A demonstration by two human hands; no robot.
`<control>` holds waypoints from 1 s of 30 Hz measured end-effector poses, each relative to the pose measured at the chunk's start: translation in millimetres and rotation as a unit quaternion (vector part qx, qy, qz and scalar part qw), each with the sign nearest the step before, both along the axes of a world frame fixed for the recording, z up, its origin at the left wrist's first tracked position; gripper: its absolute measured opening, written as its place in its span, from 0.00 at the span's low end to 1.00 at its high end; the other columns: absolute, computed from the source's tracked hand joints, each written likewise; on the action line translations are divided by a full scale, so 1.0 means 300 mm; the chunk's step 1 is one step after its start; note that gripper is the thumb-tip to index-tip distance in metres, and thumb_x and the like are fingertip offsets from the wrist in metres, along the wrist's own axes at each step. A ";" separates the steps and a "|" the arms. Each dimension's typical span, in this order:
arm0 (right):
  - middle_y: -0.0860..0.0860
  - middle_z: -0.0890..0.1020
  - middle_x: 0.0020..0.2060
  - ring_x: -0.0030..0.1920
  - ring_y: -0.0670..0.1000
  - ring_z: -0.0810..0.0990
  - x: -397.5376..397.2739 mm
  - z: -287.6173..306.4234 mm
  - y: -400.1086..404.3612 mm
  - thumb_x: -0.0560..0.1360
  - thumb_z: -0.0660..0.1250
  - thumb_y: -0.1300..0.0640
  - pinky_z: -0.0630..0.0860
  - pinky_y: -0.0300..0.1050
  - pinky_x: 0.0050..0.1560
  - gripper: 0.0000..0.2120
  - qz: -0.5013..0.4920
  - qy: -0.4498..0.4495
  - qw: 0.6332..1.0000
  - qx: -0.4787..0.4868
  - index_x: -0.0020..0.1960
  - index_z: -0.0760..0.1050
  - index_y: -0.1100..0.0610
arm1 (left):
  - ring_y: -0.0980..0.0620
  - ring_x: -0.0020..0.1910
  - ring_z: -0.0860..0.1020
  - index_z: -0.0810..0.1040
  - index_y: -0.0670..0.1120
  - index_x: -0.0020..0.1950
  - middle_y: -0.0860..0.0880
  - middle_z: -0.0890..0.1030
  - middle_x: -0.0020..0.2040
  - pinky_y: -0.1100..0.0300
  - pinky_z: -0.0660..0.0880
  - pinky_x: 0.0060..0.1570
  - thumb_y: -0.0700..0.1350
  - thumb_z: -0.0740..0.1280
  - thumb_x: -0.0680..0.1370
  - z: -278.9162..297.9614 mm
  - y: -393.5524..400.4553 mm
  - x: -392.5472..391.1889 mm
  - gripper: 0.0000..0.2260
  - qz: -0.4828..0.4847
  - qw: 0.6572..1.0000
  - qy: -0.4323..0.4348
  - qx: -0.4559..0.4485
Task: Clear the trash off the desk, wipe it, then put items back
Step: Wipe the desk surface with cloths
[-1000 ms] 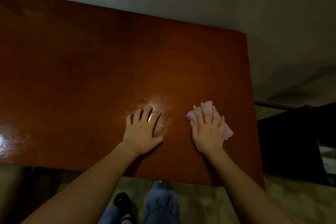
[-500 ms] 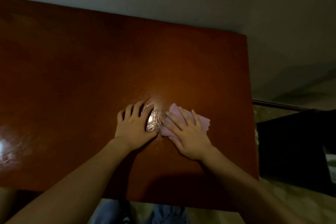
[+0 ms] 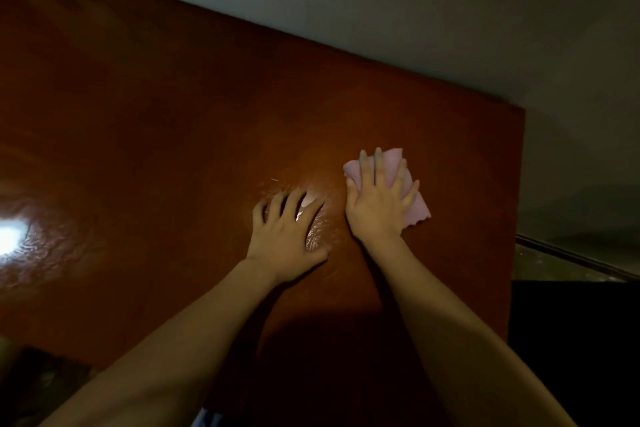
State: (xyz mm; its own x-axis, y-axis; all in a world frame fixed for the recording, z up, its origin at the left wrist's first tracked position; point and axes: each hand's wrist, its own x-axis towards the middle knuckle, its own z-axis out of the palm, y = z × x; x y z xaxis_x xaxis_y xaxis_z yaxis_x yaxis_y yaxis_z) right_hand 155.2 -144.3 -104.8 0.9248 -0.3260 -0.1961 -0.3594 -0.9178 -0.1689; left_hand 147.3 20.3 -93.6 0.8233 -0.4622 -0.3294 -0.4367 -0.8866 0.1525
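Right of centre in the frame: right hand [image 3: 379,203] laid flat on a pink cloth [image 3: 394,180], fingers straight and slightly spread, pressing it down onto the reddish-brown desk top [image 3: 156,135]; cloth edges showing beyond the fingertips at the top and past the little finger toward the lower right. Just left of it, near the frame's middle: left hand [image 3: 285,236] resting palm-down on the bare wood, fingers fanned wide and gently arched, holding nothing, thumb stretched toward the right hand but apart from it. Between and under the left fingers: a bright wet-looking glare patch [image 3: 313,218] on the glossy surface. At the far left edge: a second, stronger light reflection [image 3: 12,236] on the wood. Across the top and upper right: pale wall [image 3: 415,3] meeting the desk's far edge. At the lower right: dark area beside the desk's right edge, contents too dim to tell. Both forearms bare, entering from the bottom of the frame.
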 end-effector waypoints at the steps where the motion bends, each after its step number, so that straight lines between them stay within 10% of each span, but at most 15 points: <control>1: 0.49 0.47 0.78 0.76 0.61 0.43 -0.005 -0.003 -0.001 0.81 0.44 0.43 0.39 0.66 0.71 0.27 0.044 0.001 0.999 -0.005 0.78 0.46 0.47 | 0.46 0.74 0.49 0.50 0.58 0.76 0.50 0.51 0.76 0.43 0.49 0.70 0.70 0.53 0.70 0.002 -0.012 0.010 0.37 0.002 1.000 -0.001 0.000; 9: 0.49 0.62 0.74 0.74 0.59 0.57 -0.176 -0.020 -0.242 0.80 0.44 0.39 0.53 0.66 0.70 0.26 0.284 0.025 0.957 -0.057 0.75 0.58 0.46 | 0.45 0.73 0.50 0.50 0.58 0.76 0.49 0.51 0.76 0.43 0.52 0.68 0.71 0.40 0.61 0.029 -0.073 0.075 0.44 0.005 1.000 0.008 0.017; 23: 0.50 0.49 0.78 0.76 0.60 0.43 0.185 0.002 -0.298 0.81 0.47 0.43 0.43 0.66 0.72 0.26 -0.055 0.007 0.998 -0.028 0.77 0.48 0.48 | 0.46 0.75 0.46 0.46 0.59 0.76 0.50 0.47 0.77 0.42 0.46 0.71 0.71 0.55 0.72 0.012 -0.094 0.152 0.38 -0.011 1.000 0.016 -0.019; 30: 0.49 0.50 0.78 0.76 0.62 0.46 0.209 0.011 -0.221 0.81 0.46 0.42 0.44 0.66 0.71 0.26 0.104 0.005 0.994 -0.029 0.77 0.50 0.47 | 0.46 0.75 0.46 0.45 0.60 0.76 0.49 0.47 0.77 0.41 0.46 0.70 0.72 0.52 0.70 0.009 -0.122 0.190 0.39 -0.008 1.000 0.014 -0.011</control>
State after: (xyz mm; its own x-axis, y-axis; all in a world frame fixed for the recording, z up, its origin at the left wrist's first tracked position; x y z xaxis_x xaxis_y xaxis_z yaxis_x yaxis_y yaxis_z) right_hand 217.8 -210.7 -101.5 0.9714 -0.1389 -0.1925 -0.1622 -0.9805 -0.1109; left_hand 204.4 -16.4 -90.9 0.8059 -0.4833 -0.3420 -0.4470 -0.8754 0.1839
